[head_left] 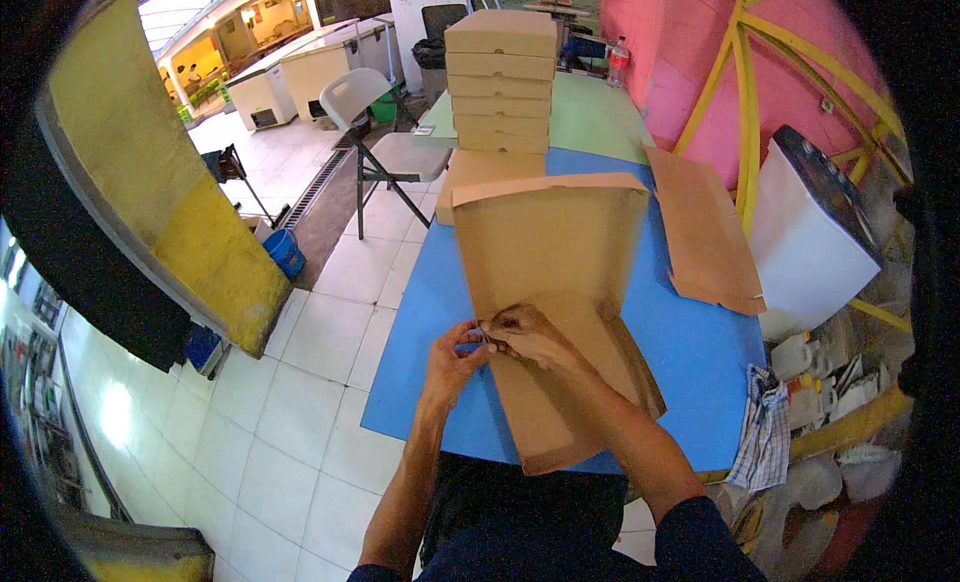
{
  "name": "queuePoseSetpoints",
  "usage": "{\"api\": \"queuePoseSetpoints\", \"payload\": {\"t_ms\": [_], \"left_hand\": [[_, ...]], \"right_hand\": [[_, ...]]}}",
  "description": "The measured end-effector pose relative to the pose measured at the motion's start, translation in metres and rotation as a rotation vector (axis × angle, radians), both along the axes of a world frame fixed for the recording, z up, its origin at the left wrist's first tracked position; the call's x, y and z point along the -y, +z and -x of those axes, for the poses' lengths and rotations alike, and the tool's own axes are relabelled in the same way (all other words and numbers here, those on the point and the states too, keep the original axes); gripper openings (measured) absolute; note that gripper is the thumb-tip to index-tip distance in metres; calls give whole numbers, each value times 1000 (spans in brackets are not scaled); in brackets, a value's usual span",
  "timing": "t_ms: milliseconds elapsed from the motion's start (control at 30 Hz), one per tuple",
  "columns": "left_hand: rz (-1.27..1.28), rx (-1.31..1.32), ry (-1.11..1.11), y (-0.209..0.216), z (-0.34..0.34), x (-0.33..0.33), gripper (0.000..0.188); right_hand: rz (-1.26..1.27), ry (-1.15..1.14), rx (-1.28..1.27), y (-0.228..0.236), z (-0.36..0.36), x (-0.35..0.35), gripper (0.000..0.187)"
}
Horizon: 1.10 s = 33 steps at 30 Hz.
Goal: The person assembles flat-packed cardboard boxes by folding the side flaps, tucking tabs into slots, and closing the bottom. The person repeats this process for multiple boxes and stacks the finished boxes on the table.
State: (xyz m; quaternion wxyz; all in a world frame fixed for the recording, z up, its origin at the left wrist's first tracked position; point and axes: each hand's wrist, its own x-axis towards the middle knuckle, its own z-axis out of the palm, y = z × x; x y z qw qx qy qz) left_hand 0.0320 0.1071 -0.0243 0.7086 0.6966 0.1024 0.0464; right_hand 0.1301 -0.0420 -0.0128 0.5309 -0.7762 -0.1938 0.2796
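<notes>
A brown cardboard box [570, 392], partly folded, lies on the blue tabletop [415, 352] with its lid [555, 232] raised at the far side. At the box's left edge, near the fold between base and lid, both my hands meet. My left hand [458, 357] pinches the cardboard edge between thumb and fingers from outside. My right hand [525, 334] reaches across the base and grips the same corner, its fingers bent over the cardboard. The exact flap between the fingertips is small and partly hidden by the hands.
Behind the box rises a stack of folded cardboard boxes [502, 82]. A flat cardboard sheet [705, 227] lies along the table's right side. A checked cloth [762, 427] hangs at the right corner. A folding chair [385, 142] stands to the left, a white appliance [815, 232] to the right.
</notes>
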Motion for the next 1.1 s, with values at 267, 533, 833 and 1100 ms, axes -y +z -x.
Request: {"api": "queuePoseSetpoints", "payload": {"t_ms": [267,533,833,1100], "left_hand": [[-139,20,-178,3,11,-5,48],[-230,-139,90,-4,2,4,46],[116,-151,107,-6,12,10,34],[249,-134,177,-16,10,12,36]], "right_hand": [[119,84,-37,19,13,15,11],[397,97,707,33,34,-1,35],[413,-40,654,25,36,-7,36],[257,-13,428,33,35,2,21]]}}
